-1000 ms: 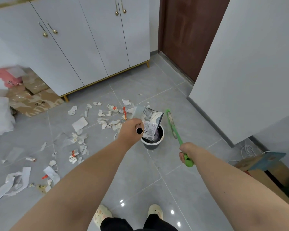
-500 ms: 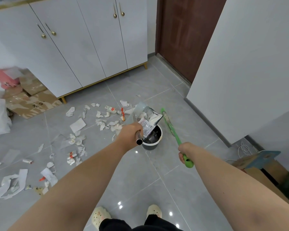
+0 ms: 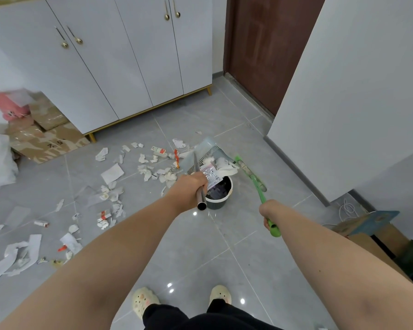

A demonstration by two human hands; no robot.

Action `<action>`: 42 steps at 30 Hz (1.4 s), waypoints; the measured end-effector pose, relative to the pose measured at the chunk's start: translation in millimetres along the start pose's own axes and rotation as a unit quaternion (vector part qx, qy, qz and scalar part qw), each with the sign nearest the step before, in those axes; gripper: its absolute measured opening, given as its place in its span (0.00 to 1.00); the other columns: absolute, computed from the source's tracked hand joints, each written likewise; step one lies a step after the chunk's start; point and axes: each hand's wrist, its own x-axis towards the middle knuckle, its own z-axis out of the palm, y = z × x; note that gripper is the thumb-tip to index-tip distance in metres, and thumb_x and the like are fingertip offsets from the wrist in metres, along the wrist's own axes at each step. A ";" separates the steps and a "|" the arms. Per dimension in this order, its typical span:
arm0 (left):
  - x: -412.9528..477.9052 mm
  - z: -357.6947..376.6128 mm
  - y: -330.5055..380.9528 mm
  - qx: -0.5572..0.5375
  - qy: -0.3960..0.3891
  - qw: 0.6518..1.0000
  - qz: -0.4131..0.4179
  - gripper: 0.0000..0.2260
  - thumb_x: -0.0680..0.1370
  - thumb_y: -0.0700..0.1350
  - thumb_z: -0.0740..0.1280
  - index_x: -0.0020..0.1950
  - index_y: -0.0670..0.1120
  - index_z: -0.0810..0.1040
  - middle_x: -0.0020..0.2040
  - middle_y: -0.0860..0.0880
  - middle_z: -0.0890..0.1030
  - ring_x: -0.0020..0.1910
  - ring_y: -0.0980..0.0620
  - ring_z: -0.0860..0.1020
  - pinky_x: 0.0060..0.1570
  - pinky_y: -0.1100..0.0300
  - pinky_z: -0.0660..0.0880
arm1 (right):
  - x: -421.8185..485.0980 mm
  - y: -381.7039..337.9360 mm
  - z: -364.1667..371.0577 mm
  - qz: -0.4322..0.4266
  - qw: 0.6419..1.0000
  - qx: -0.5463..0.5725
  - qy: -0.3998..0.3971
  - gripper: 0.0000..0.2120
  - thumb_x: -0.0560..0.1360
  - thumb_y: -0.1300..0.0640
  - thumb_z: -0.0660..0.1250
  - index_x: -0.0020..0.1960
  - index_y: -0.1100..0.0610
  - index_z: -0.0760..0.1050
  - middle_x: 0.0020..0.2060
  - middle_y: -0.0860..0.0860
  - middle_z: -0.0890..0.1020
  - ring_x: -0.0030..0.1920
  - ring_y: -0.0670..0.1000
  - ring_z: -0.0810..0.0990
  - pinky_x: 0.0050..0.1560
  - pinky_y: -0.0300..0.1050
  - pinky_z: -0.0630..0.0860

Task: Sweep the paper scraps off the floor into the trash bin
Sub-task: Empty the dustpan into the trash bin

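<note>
Head view: left hand (image 3: 188,189) curled round the metal handle (image 3: 201,200) of the dustpan (image 3: 206,148). Dustpan tilted above the trash bin (image 3: 218,203), white scraps in its tray, printed wrapper (image 3: 211,176) hanging at the bin mouth. Right hand (image 3: 267,208) grips the green broom (image 3: 256,184), brush end just right of the bin. Many paper scraps (image 3: 112,173) scattered on the grey tile floor (image 3: 224,246) left of the bin, toward the white cabinet (image 3: 129,55)

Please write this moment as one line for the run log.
left hand: grips dustpan by its handle | dustpan: tilted over trash bin, loaded | right hand: holds broom | paper scraps: many on floor
</note>
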 end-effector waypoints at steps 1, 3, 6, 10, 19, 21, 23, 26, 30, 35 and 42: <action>0.1 -1.9 0.1 0.001 -0.001 1.000 0.008 0.05 0.65 0.36 0.61 0.34 0.43 0.74 0.33 0.46 0.77 0.30 0.46 0.75 0.34 0.61 0.70 | -2.1 -0.3 -1.6 -0.003 1.000 -0.009 0.000 0.07 0.81 0.64 0.48 0.53 0.66 0.62 0.29 0.57 0.68 0.25 0.51 0.64 0.24 0.41 0.60; -3.5 -5.0 0.1 0.012 -0.009 1.000 0.018 0.04 0.65 0.36 0.61 0.34 0.43 0.74 0.33 0.46 0.77 0.31 0.46 0.75 0.34 0.57 0.73 | -10.0 0.7 -2.6 -0.015 0.999 -0.044 -0.005 0.07 0.81 0.64 0.48 0.52 0.66 0.62 0.30 0.57 0.68 0.26 0.51 0.64 0.24 0.41 0.61; -6.0 -9.2 0.9 0.025 -0.002 1.000 0.009 0.04 0.66 0.36 0.62 0.36 0.41 0.76 0.34 0.45 0.78 0.32 0.45 0.76 0.35 0.54 0.75 | -18.7 2.6 -6.5 -0.041 0.995 -0.095 -0.003 0.08 0.81 0.64 0.49 0.46 0.63 0.65 0.30 0.55 0.67 0.26 0.50 0.65 0.23 0.44 0.63; -7.3 -7.8 3.4 0.030 0.044 0.999 -0.007 0.04 0.69 0.36 0.64 0.39 0.40 0.79 0.36 0.45 0.80 0.34 0.44 0.78 0.36 0.56 0.76 | -25.6 4.8 -8.5 -0.043 0.994 -0.103 -0.009 0.07 0.81 0.64 0.49 0.50 0.62 0.66 0.30 0.55 0.67 0.27 0.51 0.64 0.26 0.43 0.62; -8.9 -0.3 0.5 -0.003 0.136 0.984 -0.111 0.09 0.70 0.40 0.60 0.38 0.37 0.79 0.39 0.42 0.81 0.38 0.42 0.79 0.39 0.52 0.76 | -42.3 16.0 4.5 -0.052 0.982 -0.182 0.010 0.17 0.81 0.65 0.48 0.68 0.68 0.62 0.27 0.58 0.69 0.25 0.52 0.66 0.21 0.38 0.63; -8.6 -1.4 2.8 -0.010 0.158 0.979 -0.125 0.10 0.70 0.39 0.60 0.39 0.36 0.79 0.40 0.41 0.81 0.40 0.42 0.79 0.41 0.54 0.75 | -45.0 16.5 6.9 -0.066 0.967 -0.244 0.029 0.18 0.81 0.64 0.50 0.68 0.68 0.63 0.25 0.58 0.72 0.25 0.51 0.68 0.24 0.42 0.66; -8.8 -2.9 5.2 -0.020 0.185 0.974 -0.127 0.10 0.70 0.38 0.60 0.39 0.35 0.79 0.39 0.40 0.81 0.40 0.41 0.79 0.41 0.54 0.74 | -47.1 17.2 9.1 -0.082 0.949 -0.300 0.058 0.18 0.80 0.64 0.52 0.68 0.67 0.66 0.35 0.58 0.75 0.30 0.51 0.71 0.33 0.43 0.71; -8.8 -6.5 4.5 -0.035 0.213 0.967 -0.137 0.10 0.70 0.38 0.60 0.39 0.34 0.79 0.40 0.40 0.81 0.40 0.42 0.80 0.42 0.57 0.73 | -42.8 24.8 12.9 -0.098 0.924 -0.353 0.111 0.17 0.79 0.63 0.55 0.67 0.64 0.69 0.56 0.56 0.78 0.55 0.55 0.79 0.52 0.44 0.75; -8.0 -9.9 2.3 -0.062 0.247 0.953 -0.163 0.11 0.71 0.40 0.60 0.39 0.34 0.79 0.40 0.40 0.81 0.39 0.42 0.79 0.42 0.58 0.72 | -39.2 28.3 15.0 -0.079 0.896 -0.403 0.170 0.17 0.78 0.63 0.59 0.66 0.58 0.72 0.61 0.52 0.77 0.61 0.53 0.76 0.55 0.43 0.75; -6.9 -11.7 -0.2 -0.053 0.268 0.948 -0.164 0.10 0.72 0.38 0.60 0.38 0.34 0.78 0.38 0.40 0.80 0.37 0.42 0.78 0.39 0.54 0.74 | -38.6 21.0 14.5 -0.082 0.858 -0.470 0.192 0.20 0.74 0.66 0.63 0.65 0.56 0.73 0.59 0.50 0.77 0.59 0.53 0.77 0.47 0.44 0.74; -8.1 -11.0 0.5 -0.036 0.268 0.949 -0.162 0.08 0.72 0.36 0.61 0.38 0.34 0.79 0.38 0.40 0.81 0.37 0.41 0.78 0.39 0.54 0.73 | -40.6 21.2 -1.6 -0.126 0.835 -0.471 0.257 0.19 0.76 0.67 0.61 0.65 0.57 0.72 0.58 0.51 0.78 0.59 0.54 0.78 0.54 0.47 0.77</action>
